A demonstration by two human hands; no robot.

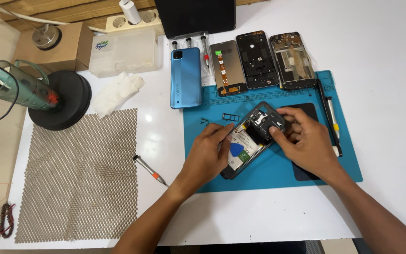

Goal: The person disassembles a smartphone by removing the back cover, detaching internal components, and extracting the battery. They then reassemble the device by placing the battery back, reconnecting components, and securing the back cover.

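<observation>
Left hand (pixel 207 153): fingers curled and closed down on the long left edge of an opened phone (pixel 252 138), fingertips pressing its rim beside a blue triangular pick (pixel 236 149) lying on the battery. Right hand (pixel 306 138): fingers bent, pinching the phone's upper end near the camera housing, thumb on the near side. Phone tilted, back cover off, resting on the blue work mat (pixel 269 174) toward the mat's middle.

Along the mat's far edge: a blue back cover (pixel 185 77), a screen panel with orange flex cable (pixel 225 68), a black frame (pixel 257 59), a bare chassis (pixel 292 61). Small SIM tray (pixel 230 115) just left of the phone. Screwdriver (pixel 332 124) by the mat's right edge; another screwdriver (pixel 149 170) on the white tabletop (pixel 391 70) left of the mat. Grey mesh pad (pixel 78 174) at the tabletop's left side, crumpled tissue (pixel 116 91) beyond it, black round stand (pixel 64 101) at the far left corner.

Dark tablet at far edge cut off. Tiny screws on mat hard to make out.
</observation>
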